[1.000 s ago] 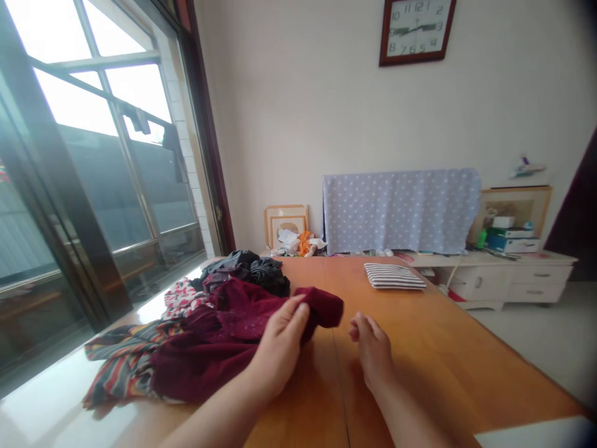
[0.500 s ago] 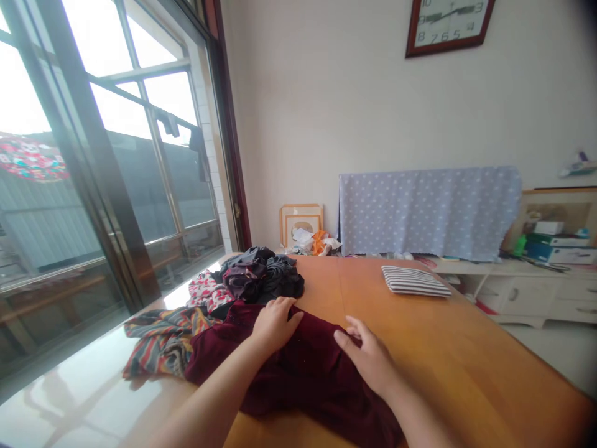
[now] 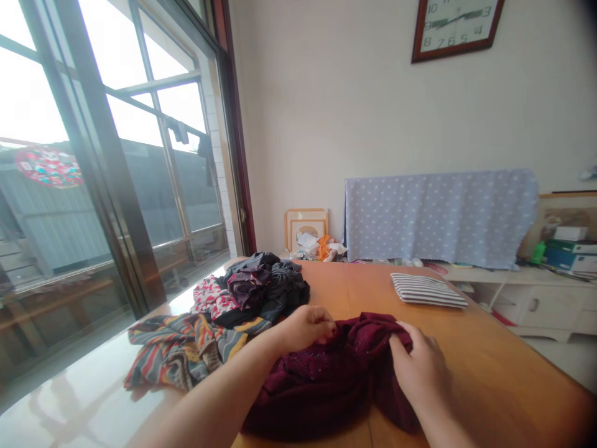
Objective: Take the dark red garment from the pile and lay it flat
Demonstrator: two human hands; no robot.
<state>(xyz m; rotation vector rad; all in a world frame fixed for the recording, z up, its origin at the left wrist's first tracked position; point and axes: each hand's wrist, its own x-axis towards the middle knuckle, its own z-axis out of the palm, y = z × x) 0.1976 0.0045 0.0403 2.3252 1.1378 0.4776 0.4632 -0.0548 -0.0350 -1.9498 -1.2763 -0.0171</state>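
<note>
— What are the hands on?

— Both are on a dark red garment [image 3: 326, 373] that lies bunched on the wooden table [image 3: 489, 373], right in front of the person. The left hand [image 3: 305, 326] has its fingers curled into the cloth at the far left of the bunch. The right hand [image 3: 420, 367] grips a fold at the top right, fingers closed over the fabric.

— Is the garment lifted?

— Most of it rests on the table. The part between the two hands is gathered up into a hump.

— What lies beside it?

— Just to the left there is a striped cloth [image 3: 186, 348] in many colours, spread flat and running toward the window side. Behind that sits a heap of dark clothes [image 3: 268, 289], with a red and white patterned piece [image 3: 212, 295] tucked against it. The heap is near the left hand but apart from it.

— Anything else on the table?

— A folded cloth with black and white stripes [image 3: 426, 290] lies well apart, at the far right of the table.

— And the room?

— A big window [image 3: 116, 155] stands to the left. A wall clock [image 3: 459, 28] hangs above, and a blue dotted sheet [image 3: 438, 214] covers something against the wall.
</note>
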